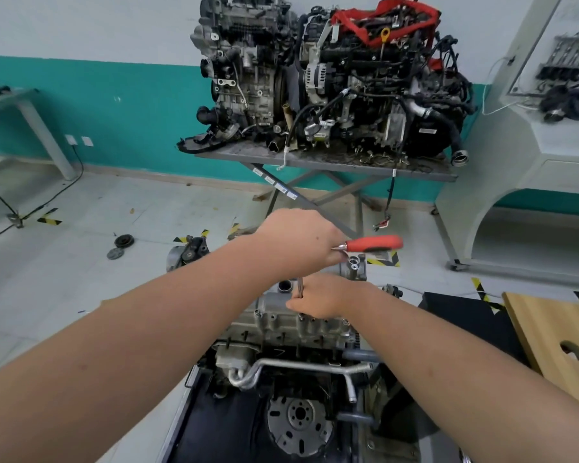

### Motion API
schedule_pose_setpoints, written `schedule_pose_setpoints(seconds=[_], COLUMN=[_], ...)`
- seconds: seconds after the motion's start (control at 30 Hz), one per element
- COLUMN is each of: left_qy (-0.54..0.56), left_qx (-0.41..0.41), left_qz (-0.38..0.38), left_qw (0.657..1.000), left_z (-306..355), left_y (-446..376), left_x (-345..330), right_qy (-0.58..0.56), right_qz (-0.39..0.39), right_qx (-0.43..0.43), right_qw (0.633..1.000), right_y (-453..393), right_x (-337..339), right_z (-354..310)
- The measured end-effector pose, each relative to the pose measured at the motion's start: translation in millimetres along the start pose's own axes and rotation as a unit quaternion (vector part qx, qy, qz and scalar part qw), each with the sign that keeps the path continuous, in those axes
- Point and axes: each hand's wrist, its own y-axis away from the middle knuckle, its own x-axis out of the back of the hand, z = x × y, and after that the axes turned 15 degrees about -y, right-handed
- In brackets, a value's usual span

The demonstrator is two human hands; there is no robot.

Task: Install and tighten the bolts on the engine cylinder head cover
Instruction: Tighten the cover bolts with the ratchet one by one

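the grey cast-metal cylinder head cover (283,315) sits on top of the engine (288,355) low in the middle of the view, directly under both hands. the left hand (301,242) is above it, its grip curled around the head end of a ratchet wrench with a red handle (373,243); the handle sticks out to the right of that grip, roughly level. a thin steel extension bar (301,287) drops straight down from below the left grip into the right hand (321,295), whose fingers pinch the bar low down, just above the cover. whether the bar's tip is seated on a bolt cannot be told, since the right hand hides it. small bolt heads (256,312) show along the cover's near edge, left and right of the right grip. an open round filler hole (285,286) lies just left of the right grip. far beyond the hands, two more engines (331,71) stand on a grey metal surface (315,158) against the teal and white wall. right of the right forearm lies a pale wooden board with a round hole (559,339).
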Motion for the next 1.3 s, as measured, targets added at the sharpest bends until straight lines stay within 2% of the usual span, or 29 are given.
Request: schedule_pose_setpoints(seconds=[0.07,0.13,0.2,0.23,0.27,0.33,0.37,0.4,0.47,0.53,0.57,0.67,0.73,0.93,0.97,1.03,1.1,1.13,1.2,1.3], left_qy=[-0.044,0.007,0.063,0.094,0.146,0.322,0.423,0.524,0.698,0.807,0.835,0.85,0.838,0.708,0.664,0.523,0.347,0.259,0.129,0.041], left_qx=[-0.053,-0.061,-0.018,0.023,0.066,0.137,0.169,0.198,0.253,0.276,0.273,0.27,0.279,0.185,0.16,0.089,0.012,-0.021,-0.056,-0.097], left_qz=[0.088,0.184,0.315,0.356,0.366,0.329,0.298,0.267,0.196,0.112,0.071,-0.027,-0.07,-0.187,-0.204,-0.219,-0.182,-0.148,-0.077,0.035], left_qw=[0.994,0.981,0.947,0.929,0.917,0.877,0.839,0.784,0.64,0.509,0.473,0.451,0.463,0.656,0.702,0.819,0.92,0.954,0.987,0.994], left_z=[-4,-6,-4,-1,3,13,18,23,30,29,27,15,4,-10,-9,-9,-7,-4,0,-4], left_y=[7,15,20,20,19,19,19,19,13,7,5,4,2,-4,-5,-9,-11,-11,-10,-3], left_x=[-12,-29,-47,-54,-60,-67,-69,-69,-63,-61,-61,-59,-55,-26,-21,-9,1,5,5,-10], right_qy=[0.028,0.069,0.108,0.115,0.105,0.041,0.022,0.022,0.032,0.019,0.005,-0.024,-0.019,-0.044,-0.054,-0.059,-0.05,-0.048,-0.054,-0.069], right_qz=[0.023,0.059,0.081,0.083,0.07,0.026,0.017,0.015,0.012,0.005,0.003,0.004,0.005,0.017,0.021,0.028,0.032,0.036,0.04,0.045], right_qx=[-0.005,0.004,0.02,0.027,0.03,0.01,-0.013,-0.036,-0.052,-0.054,-0.057,-0.077,-0.086,-0.083,-0.084,-0.091,-0.089,-0.089,-0.095,-0.099], right_qw=[0.999,0.996,0.991,0.99,0.992,0.999,1.0,0.999,0.998,0.998,0.998,0.997,0.996,0.995,0.995,0.994,0.994,0.994,0.993,0.992], right_y=[-3,-5,-5,-4,-5,-5,-5,-6,-5,-2,0,3,3,3,4,5,5,5,5,5], right_x=[-3,-8,-11,-11,-11,-9,-9,-9,-9,-10,-9,-9,-11,-13,-14,-14,-16,-17,-17,-15], right_z=[3,5,3,2,1,-1,-2,-3,-5,-7,-7,-5,-3,0,1,1,1,2,2,2])
